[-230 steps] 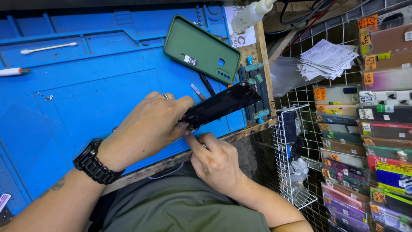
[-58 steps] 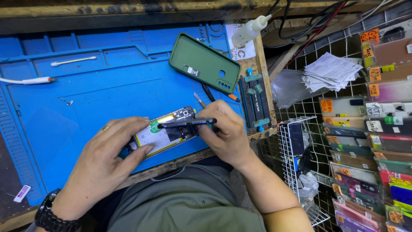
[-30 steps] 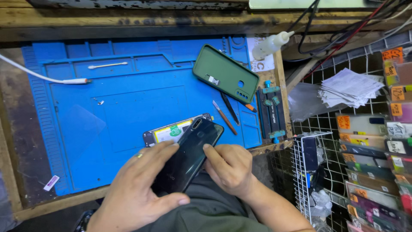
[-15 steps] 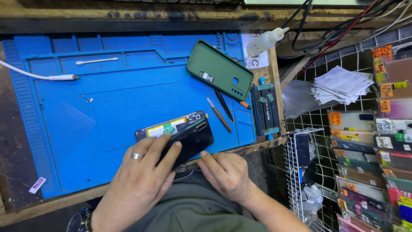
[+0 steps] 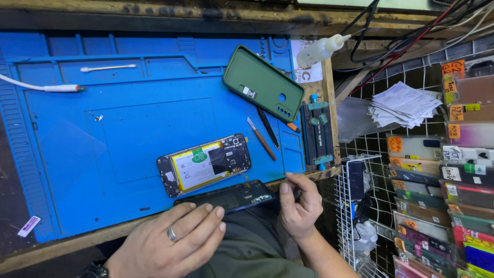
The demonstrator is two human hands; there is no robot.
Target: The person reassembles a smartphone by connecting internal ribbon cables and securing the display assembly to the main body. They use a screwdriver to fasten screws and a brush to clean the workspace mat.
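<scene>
A worn wooden bench (image 5: 170, 15) fills the left and centre of the frame, mostly covered by a blue mat (image 5: 123, 118). A white wire rack (image 5: 360, 206) stands lower right, with dark cables (image 5: 406, 36) crossing the upper right.

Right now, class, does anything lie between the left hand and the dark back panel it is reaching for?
Nothing visible does. The left hand has its fingertips at the near edge of the dark back panel; the right hand holds the panel's other end.
</scene>
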